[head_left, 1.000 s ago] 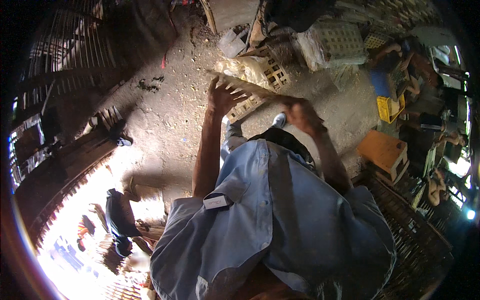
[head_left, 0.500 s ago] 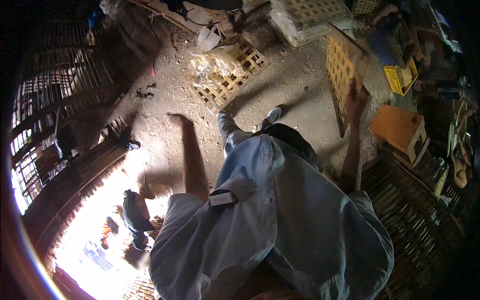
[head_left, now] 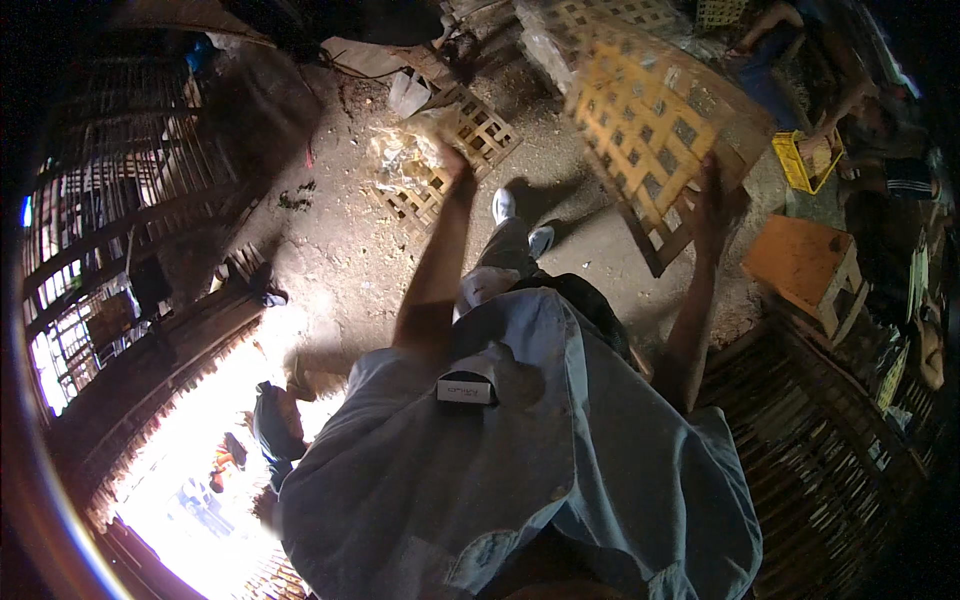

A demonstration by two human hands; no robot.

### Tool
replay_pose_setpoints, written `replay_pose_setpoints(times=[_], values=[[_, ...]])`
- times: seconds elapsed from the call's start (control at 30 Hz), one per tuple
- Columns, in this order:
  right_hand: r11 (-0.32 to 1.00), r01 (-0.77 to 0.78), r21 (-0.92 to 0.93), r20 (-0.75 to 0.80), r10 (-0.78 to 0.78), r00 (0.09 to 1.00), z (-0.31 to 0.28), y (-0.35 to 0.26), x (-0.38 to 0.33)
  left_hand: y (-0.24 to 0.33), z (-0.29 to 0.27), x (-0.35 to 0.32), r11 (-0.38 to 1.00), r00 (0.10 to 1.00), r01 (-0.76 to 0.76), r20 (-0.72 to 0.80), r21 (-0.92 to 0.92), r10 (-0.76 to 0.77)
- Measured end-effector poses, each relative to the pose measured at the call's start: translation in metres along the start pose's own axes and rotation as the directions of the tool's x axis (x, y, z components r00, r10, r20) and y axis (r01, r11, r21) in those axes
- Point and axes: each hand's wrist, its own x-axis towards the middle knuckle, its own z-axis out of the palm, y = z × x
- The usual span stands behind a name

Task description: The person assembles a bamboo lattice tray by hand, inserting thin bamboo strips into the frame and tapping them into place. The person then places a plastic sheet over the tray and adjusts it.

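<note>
In my right hand (head_left: 714, 205) is a rectangular woven lattice tray (head_left: 650, 125), held by its near right edge. The tray tilts up off the ground, its lattice side turned toward me and a little blurred. My left hand (head_left: 455, 165) is stretched forward over a second lattice tray (head_left: 487, 125), which lies on the floor. Crumpled clear plastic sheeting (head_left: 400, 158) covers part of that floor tray, just left of my left hand. Whether my left fingers touch the plastic or the tray, I cannot tell; they are smeared and partly hidden.
At the right stand an orange-topped wooden stool (head_left: 798, 262) and a yellow crate (head_left: 792, 165), with another person (head_left: 770, 75) beside it. Plastic-wrapped lattice trays (head_left: 545, 45) are at the far side. A slatted wall (head_left: 120, 170) rises at the left.
The tray in my right hand has swung left and turned its lattice face toward me. My left hand has moved forward and right, over the floor tray. My feet have shifted.
</note>
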Motion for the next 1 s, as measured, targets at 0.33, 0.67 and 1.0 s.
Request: replay_pose_setpoints(times=[0.33,0.67,1.0], values=[[0.623,0.692,-0.365,0.667,-0.344,0.661,0.088,0.026,0.01,-0.03,0.115,0.041,0.948,0.963,0.229,0.192,-0.219,-0.189],[0.969,-0.243,0.049,0.334,0.213,0.918,0.019,-0.041,0.219,-0.016,0.177,0.165,0.936,0.875,-0.193,0.482,0.295,0.028],[0.887,-0.447,0.116,0.376,0.378,0.846,-0.038,0.023,0.345,-0.005,0.211,0.192,0.768,0.904,-0.327,0.42,0.551,0.084]])
